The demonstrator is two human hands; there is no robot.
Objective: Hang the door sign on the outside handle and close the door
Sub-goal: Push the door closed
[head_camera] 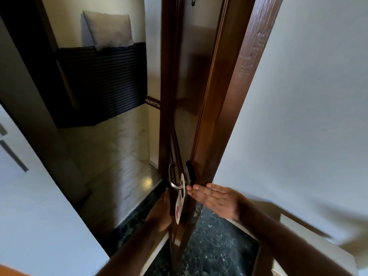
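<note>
Door sign hangs on the lever handle, open right hand at 3 o'clock, left hand unclear; closing the door comes next.

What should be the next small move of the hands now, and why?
Probably draw both hands away and pull the brown wooden door shut. The white door sign with red print already hangs on the silver lever handle, the open right hand and left hand grip nothing, and the door stands ajar.
</note>
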